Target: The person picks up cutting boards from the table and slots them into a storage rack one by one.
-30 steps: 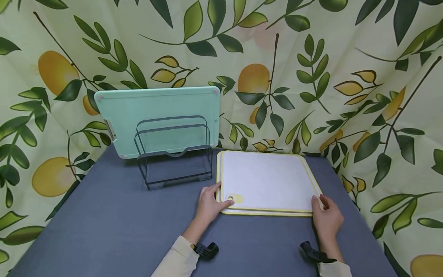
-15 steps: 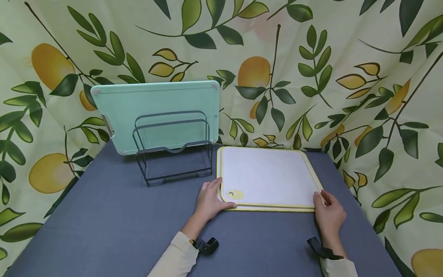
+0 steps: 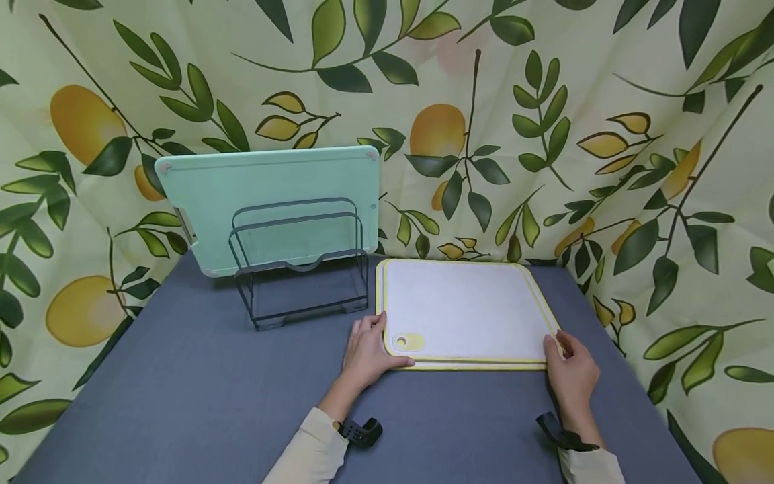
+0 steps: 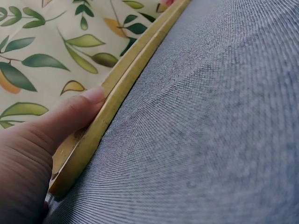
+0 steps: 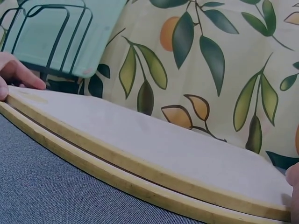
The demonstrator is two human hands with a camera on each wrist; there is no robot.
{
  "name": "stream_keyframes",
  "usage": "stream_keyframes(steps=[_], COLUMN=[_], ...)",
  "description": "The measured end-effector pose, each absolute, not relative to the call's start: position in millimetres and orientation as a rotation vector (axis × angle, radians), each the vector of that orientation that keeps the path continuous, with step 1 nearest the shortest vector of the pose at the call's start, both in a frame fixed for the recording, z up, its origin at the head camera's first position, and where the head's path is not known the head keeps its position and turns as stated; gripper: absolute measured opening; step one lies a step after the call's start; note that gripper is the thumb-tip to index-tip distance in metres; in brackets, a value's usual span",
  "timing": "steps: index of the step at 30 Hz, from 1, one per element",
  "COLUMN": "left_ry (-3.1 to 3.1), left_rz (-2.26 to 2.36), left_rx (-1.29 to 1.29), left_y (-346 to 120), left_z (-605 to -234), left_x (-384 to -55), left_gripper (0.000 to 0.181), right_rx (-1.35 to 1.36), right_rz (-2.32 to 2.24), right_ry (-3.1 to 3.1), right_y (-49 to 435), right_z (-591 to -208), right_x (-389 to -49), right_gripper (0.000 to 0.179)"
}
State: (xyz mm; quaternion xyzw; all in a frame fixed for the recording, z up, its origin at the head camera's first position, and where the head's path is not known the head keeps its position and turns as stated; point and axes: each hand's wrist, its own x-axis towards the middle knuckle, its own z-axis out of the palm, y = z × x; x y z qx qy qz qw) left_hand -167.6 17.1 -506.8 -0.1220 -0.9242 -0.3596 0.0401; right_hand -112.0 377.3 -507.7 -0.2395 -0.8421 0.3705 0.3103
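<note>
Two white cutting boards with yellow rims lie stacked on the table, the upper cutting board [image 3: 465, 309] set slightly back and right of the lower cutting board [image 3: 471, 367]. My left hand [image 3: 366, 351] grips their front left corner, fingers along the left side and thumb against the front edge. In the left wrist view, the thumb [image 4: 70, 114] presses on the yellow rims. At the front right corner, my right hand [image 3: 571, 370] holds the upper board with its thumb on top, the other fingers partly hidden beside the edge. A strip of the lower board shows along the front.
Left of the boards stands a dark wire rack [image 3: 299, 269], with a mint-green cutting board [image 3: 272, 181] leaning upright in it. Blue-grey cloth covers the table [image 3: 199, 396]. A leaf-and-fruit patterned curtain [image 3: 471, 87] hangs close behind and at both sides.
My left thumb has slid a little rightward, off the top near the hole and onto the front edge. The boards and the right hand stay nearly in place; the head view shifts slightly.
</note>
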Motion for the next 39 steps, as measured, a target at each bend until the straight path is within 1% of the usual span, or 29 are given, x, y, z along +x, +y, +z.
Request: stream_keyframes(steps=[4,10,14,18,21,28,39], left_ry=[-2.846,-2.865,-2.867,-2.837,-2.823,-2.831,-2.81], left_rz=[-1.107,-1.128,-1.118,-1.093,-1.054,-1.006,-1.015], left_rx=[-0.353,-0.326,-0.284,-0.262,-0.291,-0.316,-0.351], left_y=[17,17,17,18,19,22,19], left_z=[-509,-511,-510,-508,-506,-507,-510], left_x=[-168,-167,-166,-167,-167,-168,-169], left_gripper=[0.121,0.126,0.131,0.125,0.117,0.108,0.107], right_rx=[-0.618,-0.534,-0.597,-0.693,-0.703,-0.729,-0.772], right_rz=[0.94,0.886,0.836,0.829,0.91,0.985,1.009], right_ry=[-2.23,-2.282,-2.327,-2.345,-2.307,-2.337,-2.328], right_y=[375,371,367,367,369,374,372], right_z=[-509,-509,-509,-508,-507,-503,-503], right_x=[-111,-110,-110,-109,-109,-106,-104], right_gripper=[0.039,0.041,0.043,0.047,0.047,0.049,0.052])
